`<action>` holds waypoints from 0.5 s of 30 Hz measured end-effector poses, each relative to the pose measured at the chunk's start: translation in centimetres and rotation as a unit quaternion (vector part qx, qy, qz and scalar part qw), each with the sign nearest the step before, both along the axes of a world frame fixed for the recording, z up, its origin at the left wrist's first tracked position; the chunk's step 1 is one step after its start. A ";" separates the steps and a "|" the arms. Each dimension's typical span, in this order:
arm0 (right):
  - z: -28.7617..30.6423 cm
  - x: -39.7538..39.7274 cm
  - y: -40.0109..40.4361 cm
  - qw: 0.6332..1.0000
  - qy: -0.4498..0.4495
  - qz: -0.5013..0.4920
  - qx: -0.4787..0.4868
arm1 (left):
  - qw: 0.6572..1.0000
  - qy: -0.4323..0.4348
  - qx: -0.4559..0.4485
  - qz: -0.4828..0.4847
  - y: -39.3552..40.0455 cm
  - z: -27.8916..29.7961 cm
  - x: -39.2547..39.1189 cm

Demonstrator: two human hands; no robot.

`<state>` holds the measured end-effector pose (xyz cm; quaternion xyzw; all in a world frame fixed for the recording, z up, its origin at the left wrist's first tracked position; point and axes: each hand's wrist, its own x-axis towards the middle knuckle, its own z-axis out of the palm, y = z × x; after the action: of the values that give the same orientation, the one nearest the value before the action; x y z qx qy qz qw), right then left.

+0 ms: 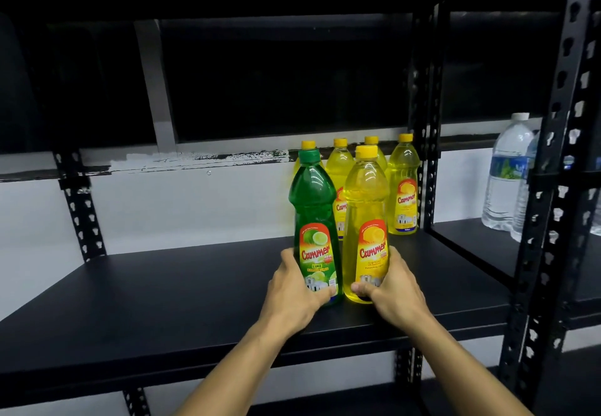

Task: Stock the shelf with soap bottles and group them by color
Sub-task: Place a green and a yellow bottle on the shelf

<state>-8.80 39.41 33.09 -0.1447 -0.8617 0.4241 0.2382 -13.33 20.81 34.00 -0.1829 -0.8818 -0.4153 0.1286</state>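
While full and likely heavy, slick plastic: best gripped low around the label. Left hand [294, 288] wrapped round green bottle [315, 230], right hand [388, 288] round yellow bottle [366, 223] (both upright on shelf [162, 288], before four yellows [403, 184]).

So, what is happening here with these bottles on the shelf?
A person is stocking a black shelf with soap bottles. The left hand grips a green bottle and the right hand grips a yellow bottle; both stand upright near the front edge, side by side. Behind them, four more yellow bottles stand grouped at the back. Water bottles stand in the next bay to the right.
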 end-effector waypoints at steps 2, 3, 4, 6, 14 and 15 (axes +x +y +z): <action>0.3 -0.2 1.6 1.000 -0.008 -0.007 0.003 | 1.000 0.002 -0.005 -0.006 1.9 -0.1 -0.5; 0.4 -0.4 2.5 1.000 -0.010 -0.009 0.004 | 1.000 0.003 -0.008 -0.008 2.8 -0.2 -0.8; 0.5 -0.5 3.4 1.000 -0.013 -0.010 0.005 | 1.000 0.002 -0.009 -0.010 3.8 -0.3 -1.2; 0.6 -0.8 5.2 1.000 -0.017 -0.014 0.003 | 1.000 -0.003 -0.006 -0.016 5.7 -0.3 -1.8; 1.0 -3.6 11.9 0.999 -0.010 -0.048 -0.004 | 1.000 -0.009 -0.021 -0.019 13.6 -0.7 -4.3; 1.0 -4.0 12.8 0.999 -0.008 -0.049 -0.003 | 1.000 -0.006 -0.021 -0.019 14.5 -0.7 -4.6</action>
<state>-12.84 52.16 34.05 -0.1909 -0.8542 0.4130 0.2518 -17.97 35.32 33.34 -0.1995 -0.8875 -0.4001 0.1117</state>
